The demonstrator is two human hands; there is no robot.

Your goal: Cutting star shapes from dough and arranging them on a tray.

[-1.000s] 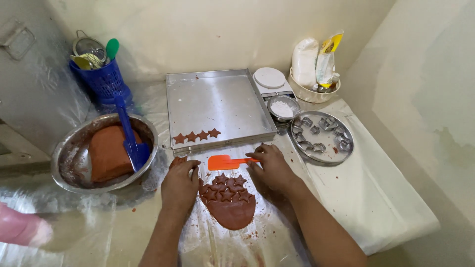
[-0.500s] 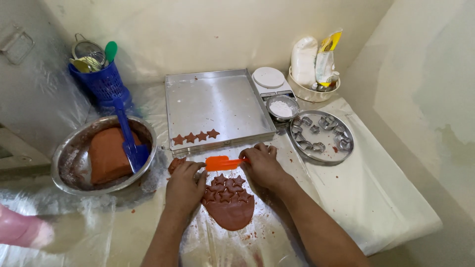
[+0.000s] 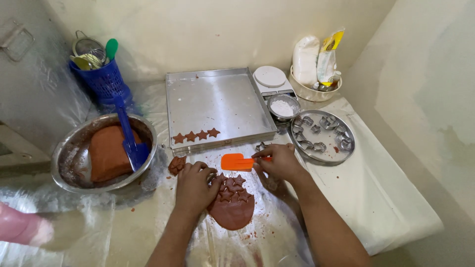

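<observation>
Right hand [image 3: 279, 163] grips the small orange silicone spatula [image 3: 236, 161] by its handle, fingers closed round it, blade pointing left, just above the flat sheet of brown rolled dough [image 3: 232, 207] w/ star shapes cut into its top part. Left hand [image 3: 194, 185] lies palm-down at the sheet's left edge, fingers curled & touching the dough; can't tell if they pinch anything. Dough sheet sits on the plastic-covered desk [image 3: 386, 198], centre front, between both hands. Small brown dough scrap [image 3: 176, 164] just left of the left hand.

Behind the hands: square metal baking tray [image 3: 217, 106], 4 brown star-shaped cut-outs [image 3: 196, 135] in a row along its near edge. Right of it, round metal plate w/ metal cookie cutters [image 3: 322, 137]; small metal bowl of white flour [image 3: 283, 106] & white round kitchen scale [image 3: 269, 77] beyond. Cream bowl holding bags [image 3: 316, 81] at back right. Left side: large steel bowl [image 3: 67, 158] w/ a lump of brown dough [image 3: 106, 153] & blue spatula [image 3: 129, 136] standing in it; blue perforated utensil holder [image 3: 105, 81] at back left. Pink blurred object [image 3: 22, 228] at lower left edge, can't tell what it is.
</observation>
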